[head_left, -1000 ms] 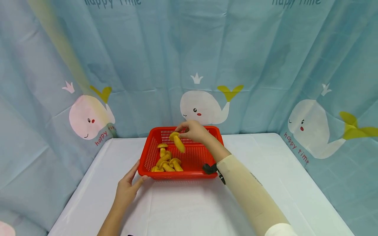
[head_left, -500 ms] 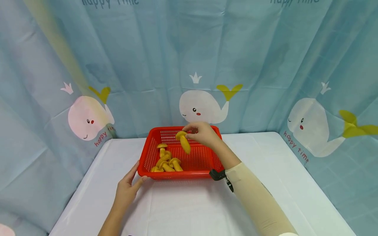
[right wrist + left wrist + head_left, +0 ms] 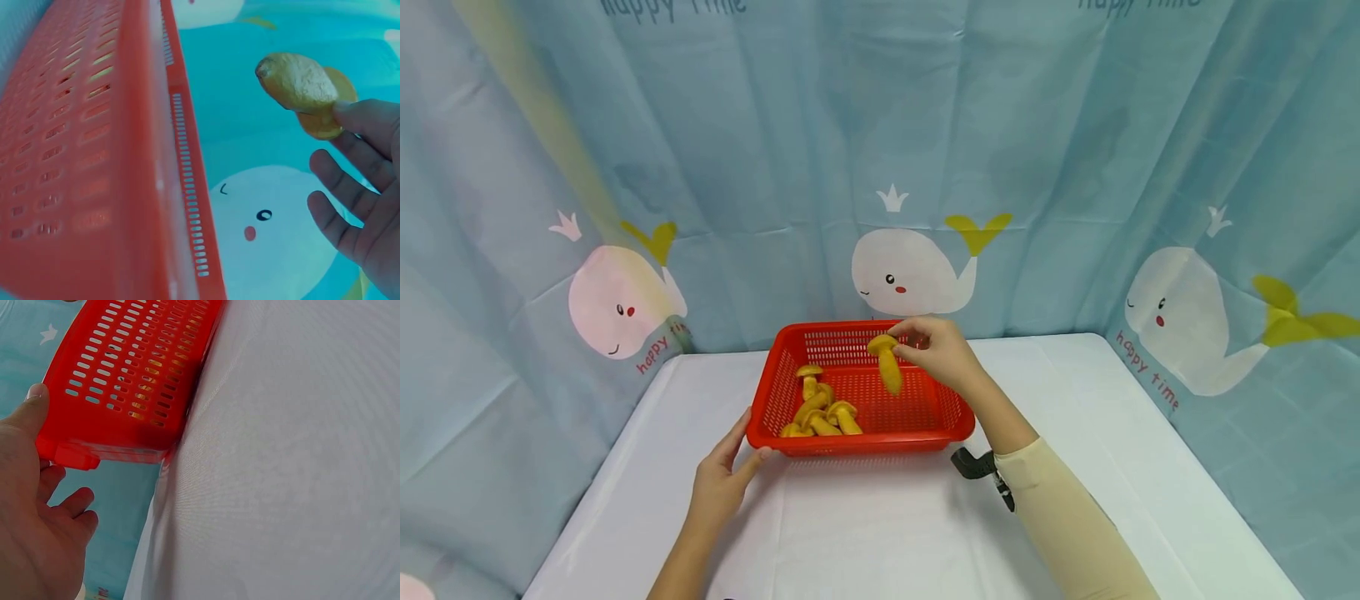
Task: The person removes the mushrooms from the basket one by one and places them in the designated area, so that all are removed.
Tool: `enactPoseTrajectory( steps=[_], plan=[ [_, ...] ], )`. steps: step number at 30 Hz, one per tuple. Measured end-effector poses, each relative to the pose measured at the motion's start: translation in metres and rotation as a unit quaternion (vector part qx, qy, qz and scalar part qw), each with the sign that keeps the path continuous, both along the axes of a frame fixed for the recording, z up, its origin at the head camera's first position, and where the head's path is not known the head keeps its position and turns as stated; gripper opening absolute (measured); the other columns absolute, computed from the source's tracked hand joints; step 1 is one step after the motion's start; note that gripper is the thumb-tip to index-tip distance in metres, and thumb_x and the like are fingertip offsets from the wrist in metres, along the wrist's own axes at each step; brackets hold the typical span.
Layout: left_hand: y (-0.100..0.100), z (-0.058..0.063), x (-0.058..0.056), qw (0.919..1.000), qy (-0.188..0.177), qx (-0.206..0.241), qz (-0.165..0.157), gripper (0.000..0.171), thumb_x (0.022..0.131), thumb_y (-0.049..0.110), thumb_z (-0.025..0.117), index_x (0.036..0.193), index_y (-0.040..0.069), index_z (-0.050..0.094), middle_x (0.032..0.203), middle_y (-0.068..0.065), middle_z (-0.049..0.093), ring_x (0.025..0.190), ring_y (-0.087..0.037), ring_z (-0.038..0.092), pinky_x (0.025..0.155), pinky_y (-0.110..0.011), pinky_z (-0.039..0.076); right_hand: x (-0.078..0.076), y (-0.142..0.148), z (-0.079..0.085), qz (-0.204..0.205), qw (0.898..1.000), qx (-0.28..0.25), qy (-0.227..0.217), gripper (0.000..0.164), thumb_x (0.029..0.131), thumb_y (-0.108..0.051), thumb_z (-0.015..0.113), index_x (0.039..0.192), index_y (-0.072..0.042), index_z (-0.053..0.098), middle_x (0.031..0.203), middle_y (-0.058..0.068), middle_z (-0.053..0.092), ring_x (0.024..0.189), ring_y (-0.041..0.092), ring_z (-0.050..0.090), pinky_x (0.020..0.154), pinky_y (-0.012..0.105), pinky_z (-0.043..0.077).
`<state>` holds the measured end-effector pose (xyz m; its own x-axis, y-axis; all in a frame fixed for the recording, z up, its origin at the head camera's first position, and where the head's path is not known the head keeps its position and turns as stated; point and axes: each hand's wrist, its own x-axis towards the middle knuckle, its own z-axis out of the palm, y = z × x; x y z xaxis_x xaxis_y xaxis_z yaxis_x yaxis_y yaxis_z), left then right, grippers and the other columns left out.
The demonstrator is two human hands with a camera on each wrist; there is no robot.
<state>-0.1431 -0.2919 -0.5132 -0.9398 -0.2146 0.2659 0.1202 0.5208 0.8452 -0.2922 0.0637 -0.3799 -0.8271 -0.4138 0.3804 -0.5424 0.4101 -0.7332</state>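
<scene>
A yellow mushroom (image 3: 890,371) hangs stem down over the red basket (image 3: 917,415), pinched near its cap by my right hand (image 3: 947,357). In the right wrist view that mushroom (image 3: 299,81) is between thumb and forefinger, above the rim, while the other fingers (image 3: 337,178) curl loosely. My left hand (image 3: 718,483) holds the basket's near left corner. The left wrist view shows its thumb (image 3: 34,406) on the rim of the perforated basket (image 3: 112,425), with the other fingers on the far side of the rim. Several more mushrooms (image 3: 820,419) lie heaped at the basket's left end.
A white-covered table (image 3: 865,533) carries the basket near its back edge. Behind it hangs a blue curtain (image 3: 760,167) printed with whales. A black strap (image 3: 973,463) sits on the right wrist, below a beige sleeve (image 3: 1067,517).
My right hand has moved to the right across the basket with the mushroom, which stays in its pinch. My left hand has kept its place on the corner.
</scene>
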Motion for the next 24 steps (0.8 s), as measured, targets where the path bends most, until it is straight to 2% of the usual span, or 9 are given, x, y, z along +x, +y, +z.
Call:
enactPoseTrajectory(
  steps=[8, 11, 15, 19, 22, 24],
  plan=[
    [-0.001, 0.001, 0.002, 1.0, 0.007, -0.001, -0.002, 0.075, 0.091, 0.028, 0.079, 0.157, 0.028, 0.043, 0.159, 0.006, 0.045, 0.136, 0.019, 0.033, 0.103, 0.0, 0.029, 0.008, 0.016, -0.007, -0.019, 1.0, -0.024, -0.004, 0.018, 0.093, -0.021, 0.078, 0.111, -0.025, 0.076, 0.099, -0.008, 0.071, 0.084, 0.025, 0.065, 0.067, 0.034, 0.061],
    [0.001, 0.002, 0.002, 1.0, 0.005, 0.002, -0.004, 0.075, 0.091, 0.028, 0.079, 0.157, 0.025, 0.043, 0.159, 0.007, 0.045, 0.144, 0.005, 0.036, 0.103, 0.0, 0.029, 0.009, 0.025, -0.01, -0.029, 0.999, -0.032, -0.003, 0.019, 0.093, -0.022, 0.078, 0.112, -0.025, 0.076, 0.105, -0.007, 0.072, 0.086, 0.026, 0.065, 0.068, 0.037, 0.061],
    [0.002, 0.003, 0.002, 1.0, 0.004, 0.001, -0.003, 0.075, 0.091, 0.028, 0.078, 0.158, 0.022, 0.043, 0.159, 0.007, 0.044, 0.148, -0.01, 0.038, 0.103, -0.001, 0.03, 0.011, 0.035, -0.012, -0.043, 0.998, -0.036, 0.005, 0.02, 0.093, -0.021, 0.079, 0.112, -0.024, 0.076, 0.108, -0.005, 0.073, 0.089, 0.024, 0.063, 0.07, 0.035, 0.058],
    [0.002, 0.003, 0.002, 1.0, 0.008, 0.002, -0.004, 0.075, 0.092, 0.027, 0.078, 0.158, 0.023, 0.043, 0.159, 0.007, 0.044, 0.148, -0.011, 0.038, 0.104, -0.001, 0.03, 0.012, 0.044, -0.011, -0.055, 0.998, -0.036, 0.021, 0.021, 0.092, -0.019, 0.079, 0.112, -0.023, 0.077, 0.106, -0.004, 0.073, 0.09, 0.023, 0.062, 0.069, 0.034, 0.056],
    [0.002, 0.003, 0.002, 0.9999, 0.009, 0.002, -0.007, 0.075, 0.092, 0.026, 0.078, 0.158, 0.023, 0.042, 0.16, 0.007, 0.044, 0.149, -0.017, 0.038, 0.104, -0.001, 0.029, 0.012, 0.051, -0.013, -0.058, 0.997, -0.036, 0.04, 0.021, 0.092, -0.017, 0.079, 0.113, -0.021, 0.076, 0.105, -0.003, 0.074, 0.092, 0.02, 0.064, 0.075, 0.036, 0.057],
    [0.001, 0.003, 0.002, 0.9999, 0.008, 0.004, -0.008, 0.075, 0.092, 0.026, 0.078, 0.158, 0.023, 0.042, 0.16, 0.006, 0.044, 0.149, -0.016, 0.038, 0.104, -0.001, 0.029, 0.012, 0.057, -0.015, -0.059, 0.996, -0.04, 0.05, 0.021, 0.092, -0.015, 0.078, 0.113, -0.019, 0.077, 0.103, -0.002, 0.074, 0.094, 0.019, 0.065, 0.08, 0.039, 0.058]
  ],
)
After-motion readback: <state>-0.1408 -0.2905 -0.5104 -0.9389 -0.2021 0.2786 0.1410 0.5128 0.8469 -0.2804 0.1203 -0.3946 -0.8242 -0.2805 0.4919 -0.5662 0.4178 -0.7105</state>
